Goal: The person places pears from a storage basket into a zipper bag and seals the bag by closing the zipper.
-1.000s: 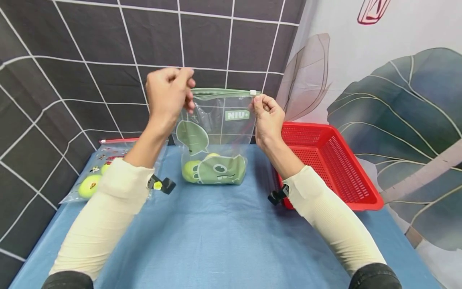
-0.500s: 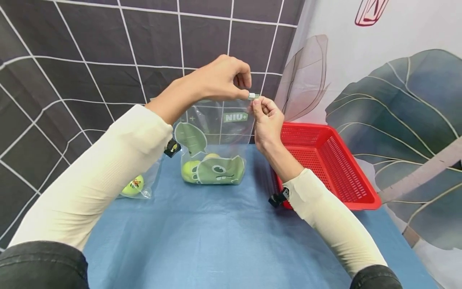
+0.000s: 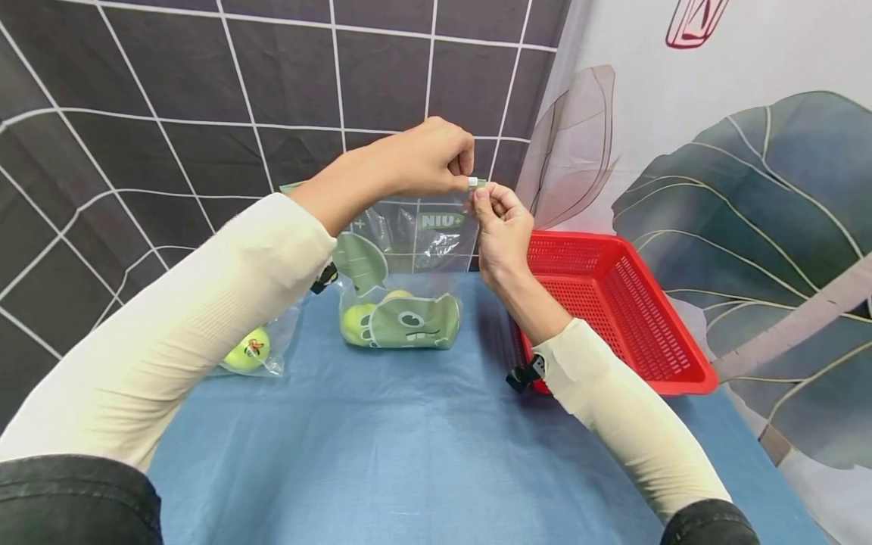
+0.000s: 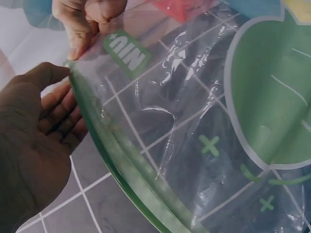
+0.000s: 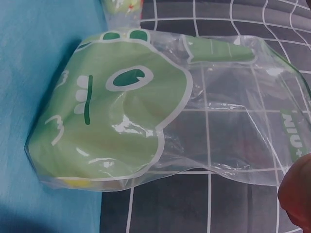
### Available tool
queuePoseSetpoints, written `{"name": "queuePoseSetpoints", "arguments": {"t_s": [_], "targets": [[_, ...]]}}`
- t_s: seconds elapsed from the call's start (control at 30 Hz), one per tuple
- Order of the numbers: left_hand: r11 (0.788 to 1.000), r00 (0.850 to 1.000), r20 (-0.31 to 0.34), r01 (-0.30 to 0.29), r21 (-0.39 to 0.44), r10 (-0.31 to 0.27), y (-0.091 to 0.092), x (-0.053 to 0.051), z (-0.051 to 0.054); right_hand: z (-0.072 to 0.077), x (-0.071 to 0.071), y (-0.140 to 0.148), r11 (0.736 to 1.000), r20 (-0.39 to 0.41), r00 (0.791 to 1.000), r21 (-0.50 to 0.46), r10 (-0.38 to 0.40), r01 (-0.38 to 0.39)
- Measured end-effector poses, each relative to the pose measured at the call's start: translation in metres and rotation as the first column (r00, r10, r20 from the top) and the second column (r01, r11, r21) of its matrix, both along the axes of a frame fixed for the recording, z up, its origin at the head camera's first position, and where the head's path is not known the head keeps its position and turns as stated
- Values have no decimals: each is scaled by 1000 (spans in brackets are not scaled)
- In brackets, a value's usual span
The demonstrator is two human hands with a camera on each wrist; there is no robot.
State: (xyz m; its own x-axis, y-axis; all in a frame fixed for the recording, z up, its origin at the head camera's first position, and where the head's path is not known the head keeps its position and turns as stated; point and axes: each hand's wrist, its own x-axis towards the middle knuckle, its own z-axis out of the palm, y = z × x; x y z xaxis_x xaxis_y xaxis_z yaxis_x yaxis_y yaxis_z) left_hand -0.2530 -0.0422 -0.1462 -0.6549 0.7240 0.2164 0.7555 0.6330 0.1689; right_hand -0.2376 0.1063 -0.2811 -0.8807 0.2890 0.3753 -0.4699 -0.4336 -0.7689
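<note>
A clear zip bag [image 3: 412, 325] with a green cartoon print stands upright on the blue cloth. Yellow-green balls [image 3: 356, 324] lie in its bottom, partly behind the print. At its top right corner my left hand [image 3: 425, 160] pinches the white zip slider [image 3: 473, 182] between thumb and fingers. Just below that, my right hand [image 3: 506, 227] pinches the bag's corner. The left wrist view shows both hands meeting at the end of the green zip strip [image 4: 114, 167]. Only a fingertip [image 5: 297, 194] of my right hand appears in the right wrist view.
A red plastic basket [image 3: 636, 318] stands right of the bag, behind my right forearm. On the left, another clear bag [image 3: 275, 359] holding a yellow-green ball [image 3: 248, 348] is mostly covered by my left arm. A dark gridded cloth [image 3: 286, 68] hangs behind.
My left hand has moved right across the bag's top, from its left corner to the slider, and now pinches it. My right hand keeps its hold on the right corner.
</note>
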Motion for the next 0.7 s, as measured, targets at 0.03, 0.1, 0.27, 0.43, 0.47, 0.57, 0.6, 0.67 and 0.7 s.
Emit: {"name": "queuePoseSetpoints", "arguments": {"t_s": [0.03,0.1,0.27,0.43,0.47,0.57,0.6,0.67,0.7], "targets": [[1000,1000,-3,-1,-11,1,0,0,-1,0,0,0,1000,-1,1000,1,0,0],[1000,1000,-9,-3,-29,2,-1,-2,-3,0,0,1,1000,-4,1000,4,-1,1],[1000,1000,-5,26,-5,-26,-1,-5,-7,-1,-1,3,1000,-4,1000,18,-13,13],[999,999,3,46,24,-47,1,-6,-10,-3,-2,4,999,-7,1000,32,-25,26],[999,999,0,48,26,-48,1,-6,-10,-3,-2,4,999,-9,1000,36,-27,27],[998,999,-4,50,34,-50,3,-6,-12,-4,-1,4,999,-12,999,41,-32,33],[998,999,-6,54,37,-53,3,-6,-13,-4,-1,4,999,-12,999,42,-34,35],[997,998,-7,67,49,-67,3,-10,-15,-3,0,3,999,-11,999,38,-35,35],[994,996,15,84,71,-85,2,-24,-21,-3,0,3,999,-8,999,35,-35,35]]}}
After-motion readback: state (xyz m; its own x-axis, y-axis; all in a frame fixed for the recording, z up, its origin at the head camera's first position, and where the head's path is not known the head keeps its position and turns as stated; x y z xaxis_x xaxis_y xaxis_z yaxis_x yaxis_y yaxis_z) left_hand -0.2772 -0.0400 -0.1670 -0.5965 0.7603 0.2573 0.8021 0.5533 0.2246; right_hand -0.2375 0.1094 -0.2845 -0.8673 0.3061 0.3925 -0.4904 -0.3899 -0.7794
